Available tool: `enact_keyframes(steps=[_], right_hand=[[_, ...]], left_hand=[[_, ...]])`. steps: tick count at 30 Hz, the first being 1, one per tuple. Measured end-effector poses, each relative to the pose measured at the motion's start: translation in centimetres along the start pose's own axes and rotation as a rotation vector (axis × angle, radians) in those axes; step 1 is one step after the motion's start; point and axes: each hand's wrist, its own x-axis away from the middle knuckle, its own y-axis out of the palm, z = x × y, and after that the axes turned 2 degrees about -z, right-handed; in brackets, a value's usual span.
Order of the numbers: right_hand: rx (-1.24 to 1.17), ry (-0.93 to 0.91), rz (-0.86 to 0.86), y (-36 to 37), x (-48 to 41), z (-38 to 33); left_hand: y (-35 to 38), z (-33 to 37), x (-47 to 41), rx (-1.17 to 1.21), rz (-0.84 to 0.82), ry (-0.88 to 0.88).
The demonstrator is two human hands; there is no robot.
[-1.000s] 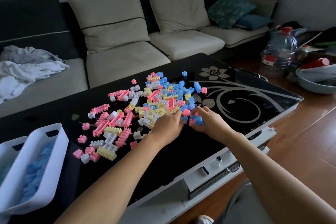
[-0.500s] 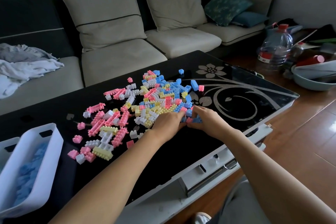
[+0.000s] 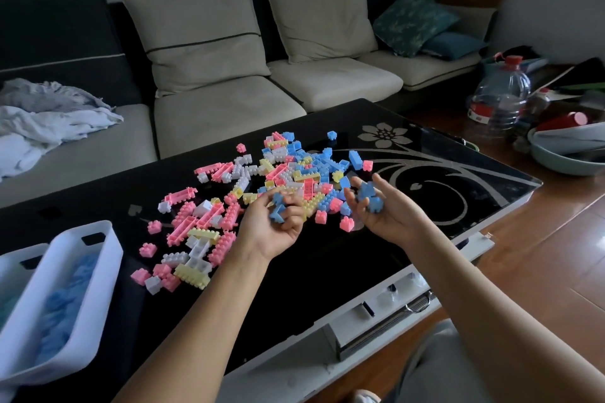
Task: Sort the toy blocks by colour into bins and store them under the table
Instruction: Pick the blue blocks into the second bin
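Note:
A heap of pink, blue, yellow and white toy blocks (image 3: 262, 186) is spread over the black glass table (image 3: 327, 271). My left hand (image 3: 273, 226) is lifted just above the near side of the heap, palm up, fingers curled around blue blocks (image 3: 278, 206). My right hand (image 3: 383, 209) is raised beside it, palm up, cupping more blue blocks (image 3: 368, 195). At the table's left end stands a white bin (image 3: 95, 239) with blue blocks inside. A second white bin (image 3: 19, 258) shows partly at the left edge.
A sofa (image 3: 222, 108) with beige cushions runs behind the table, crumpled cloth (image 3: 42, 121) on its left seat. On the floor to the right stand a large water bottle (image 3: 501, 91) and a basin (image 3: 566, 150). A white drawer front (image 3: 386, 314) sits under the table's near edge.
Both hands were pressed palm-down on the near edge of the heap gathering blocks. They have now lifted and turned palm-up, each holding blue blocks.

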Motion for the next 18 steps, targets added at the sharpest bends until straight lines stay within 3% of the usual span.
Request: enact_keyframes(steps=[3,9,14,18], right_hand=[[0.173,0.08,-0.014,2.1,-0.8,1.6],[0.359,0.201,-0.075,9.4,-3.4,7.9],[0.319,0.344,-0.13,16.8,-5.8,15.5],[0.342,0.395,-0.179,21.5,-7.8,20.7]], left_hand=[[-1.1,1.9,2.9,0.02,-0.021,0.022],[-4.3,7.6,10.5,-0.06,0.165,0.227],[-8.9,12.4,16.0,-0.399,0.559,0.622],[-11.9,13.7,18.8,-0.529,0.707,0.695]])
